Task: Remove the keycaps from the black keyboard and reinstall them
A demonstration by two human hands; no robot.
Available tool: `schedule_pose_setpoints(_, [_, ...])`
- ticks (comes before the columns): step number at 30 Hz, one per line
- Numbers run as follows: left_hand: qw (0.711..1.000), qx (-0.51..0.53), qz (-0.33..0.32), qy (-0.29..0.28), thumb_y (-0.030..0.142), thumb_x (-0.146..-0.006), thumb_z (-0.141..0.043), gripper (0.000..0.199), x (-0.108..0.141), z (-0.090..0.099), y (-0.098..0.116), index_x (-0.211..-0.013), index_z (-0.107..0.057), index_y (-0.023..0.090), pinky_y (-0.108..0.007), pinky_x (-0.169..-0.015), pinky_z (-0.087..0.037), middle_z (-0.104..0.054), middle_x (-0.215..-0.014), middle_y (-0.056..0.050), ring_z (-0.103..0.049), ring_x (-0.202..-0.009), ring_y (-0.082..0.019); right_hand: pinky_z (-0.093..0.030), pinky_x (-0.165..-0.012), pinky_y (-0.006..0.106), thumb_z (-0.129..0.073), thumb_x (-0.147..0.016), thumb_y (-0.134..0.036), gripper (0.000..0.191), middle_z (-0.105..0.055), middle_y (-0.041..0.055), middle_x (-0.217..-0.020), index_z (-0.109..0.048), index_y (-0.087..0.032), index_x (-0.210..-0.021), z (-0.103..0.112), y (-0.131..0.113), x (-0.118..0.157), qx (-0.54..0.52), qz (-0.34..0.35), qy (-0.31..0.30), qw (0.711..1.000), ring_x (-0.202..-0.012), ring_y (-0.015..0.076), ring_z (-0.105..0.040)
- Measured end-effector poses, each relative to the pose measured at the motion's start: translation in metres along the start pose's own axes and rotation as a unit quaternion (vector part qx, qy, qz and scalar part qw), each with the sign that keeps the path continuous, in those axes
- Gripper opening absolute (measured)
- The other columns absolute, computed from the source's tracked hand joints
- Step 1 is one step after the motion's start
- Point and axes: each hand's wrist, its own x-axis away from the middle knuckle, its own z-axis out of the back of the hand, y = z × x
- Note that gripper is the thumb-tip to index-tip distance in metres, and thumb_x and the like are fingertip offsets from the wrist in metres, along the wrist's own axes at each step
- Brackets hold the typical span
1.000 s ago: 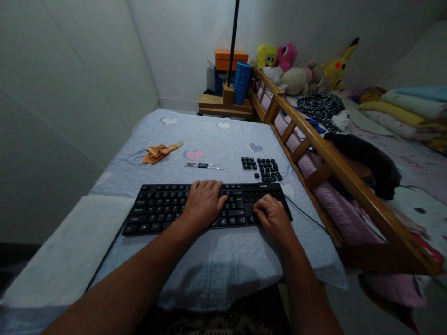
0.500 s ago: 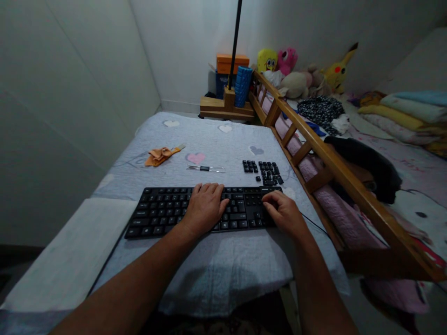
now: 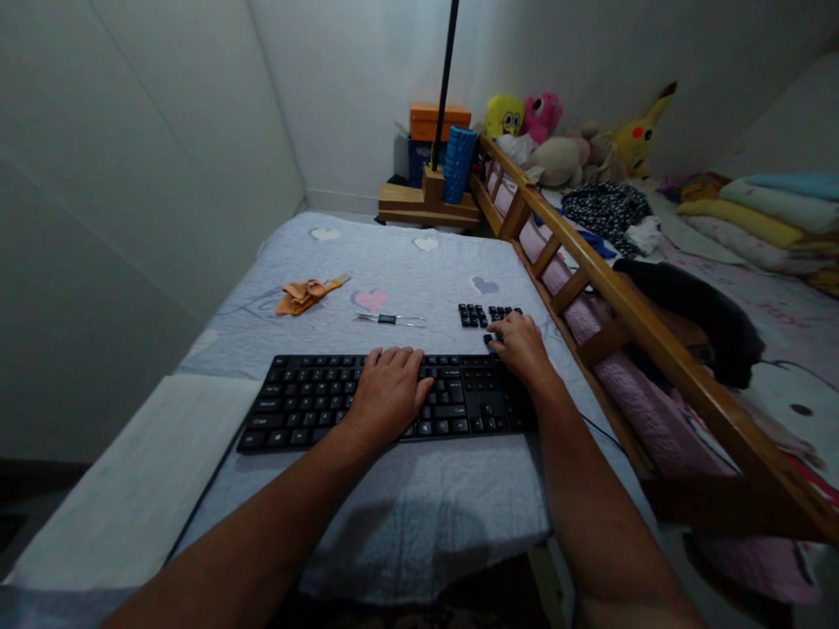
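Observation:
A black keyboard lies on the cloth-covered table, with bare key positions toward its right side. My left hand rests on the middle of the keyboard, fingers laid out over the keys and thumb apart. Beyond the keyboard's right end, my right hand reaches over the loose black keycaps, partly covering them. Its thumb and forefinger are bent close together at a keycap; whether they grip it is too small to tell. A wire tool with a black middle lies behind the keyboard.
An orange cloth and a brush lie at the back left. A wooden bed rail borders the table's right side. A white sheet covers the left front. The keyboard's cable runs right.
My right hand has moved forward from the keyboard's right part to the loose keycaps. My left hand has stayed on the keyboard. The view has shifted slightly.

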Motion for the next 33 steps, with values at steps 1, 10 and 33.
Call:
schedule_pose_setpoints(1, [1.0, 0.001, 0.001, -0.002, 0.038, -0.097, -0.049, 0.037, 0.0, 0.0, 0.0, -0.127, -0.054, 0.017, -0.047, -0.108, -0.034, -0.064, -0.128, -0.012, -0.054, -0.12, -0.029, -0.041, -0.083, 0.039, -0.067, -0.081, -0.018, 0.026, -0.063, 0.0122, -0.101, -0.076, -0.022, -0.105, -0.002, 0.0, 0.001, -0.002, 0.002, -0.003, 1.0, -0.096, 0.0274, -0.051])
schedule_pose_setpoints(10, [1.0, -0.005, 0.001, 0.001, 0.038, -0.097, -0.048, 0.036, 0.0, -0.001, 0.0, -0.128, -0.054, 0.019, -0.048, -0.108, -0.034, -0.064, -0.129, -0.012, -0.055, -0.119, -0.029, -0.04, -0.083, 0.039, -0.069, -0.081, -0.016, 0.022, -0.06, 0.0126, -0.099, -0.077, -0.023, -0.1, -0.008, 0.003, -0.002, -0.006, 0.008, 0.003, 1.0, -0.095, 0.0276, -0.05])
schedule_pose_setpoints(33, [1.0, -0.012, 0.001, -0.007, 0.039, -0.097, -0.049, 0.039, -0.001, 0.001, 0.002, -0.129, -0.054, 0.016, -0.048, -0.109, -0.033, -0.063, -0.13, -0.014, -0.054, -0.122, -0.03, -0.047, -0.079, 0.032, -0.065, -0.079, -0.017, 0.015, -0.071, 0.0041, -0.087, -0.071, -0.019, -0.093, 0.027, -0.007, 0.021, -0.216, 0.012, 0.012, 0.976, -0.082, 0.0189, -0.063])
